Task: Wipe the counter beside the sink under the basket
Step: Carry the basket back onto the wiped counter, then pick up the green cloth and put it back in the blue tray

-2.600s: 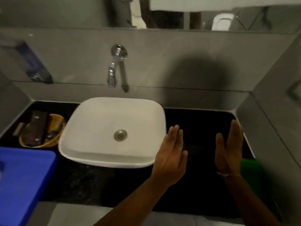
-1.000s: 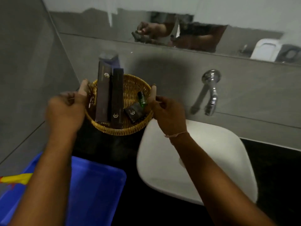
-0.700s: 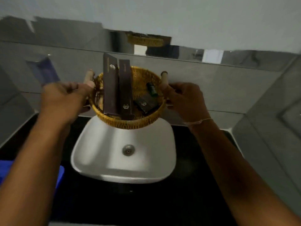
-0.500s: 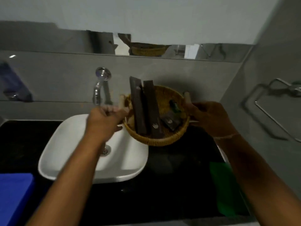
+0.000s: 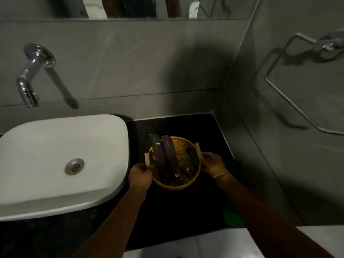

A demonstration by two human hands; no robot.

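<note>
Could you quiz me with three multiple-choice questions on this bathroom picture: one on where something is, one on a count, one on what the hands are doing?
1. Where is the wicker basket?
A. Inside the sink
B. Over the black counter to the right of the sink
C. Hanging on the wall ring

2. How many long dark boxes stand out in the basket?
A. Two
B. Five
C. None

3. What are the hands doing?
A. Both hang free
B. Only one touches the basket
C. Each grips a handle of the basket

Answers:
1 B, the basket sits above the dark counter between the white sink and the side wall.
2 A, two long dark boxes lie side by side in it.
3 C, the left hand and right hand each close on a pale handle at opposite sides.
</note>
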